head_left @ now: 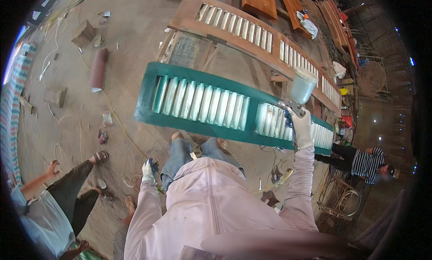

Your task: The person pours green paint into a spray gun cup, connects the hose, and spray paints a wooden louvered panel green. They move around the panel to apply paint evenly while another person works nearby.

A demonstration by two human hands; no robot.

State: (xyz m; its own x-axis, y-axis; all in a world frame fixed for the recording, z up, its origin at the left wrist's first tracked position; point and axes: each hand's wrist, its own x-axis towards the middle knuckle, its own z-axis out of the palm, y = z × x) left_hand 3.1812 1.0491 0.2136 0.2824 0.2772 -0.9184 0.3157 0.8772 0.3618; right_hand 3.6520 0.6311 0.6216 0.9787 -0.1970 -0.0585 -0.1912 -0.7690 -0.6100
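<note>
My right hand [302, 129], in a white glove with dark patches, is wrapped round a paint spray gun [293, 108]. A cloudy pale cup [302, 86] sits on top of the gun. The gun is over the long louvred door panel [193, 126], whose frame is green and whose slats look whitish with green edges. Down by my left thigh, my gloved left hand [149, 170] is closed round a thin yellow hose [120, 119], which runs off across the floor. The fingers of that hand are small and partly hidden.
Beyond the green panel lies a brown louvred panel [234, 37] on supports. Wooden boards [258, 3] stand farther back. One person [49, 212] is at my lower left, another [366, 165] at the right near a bicycle-like frame [346, 199]. A reddish roll [99, 70] and blocks [55, 97] litter the floor.
</note>
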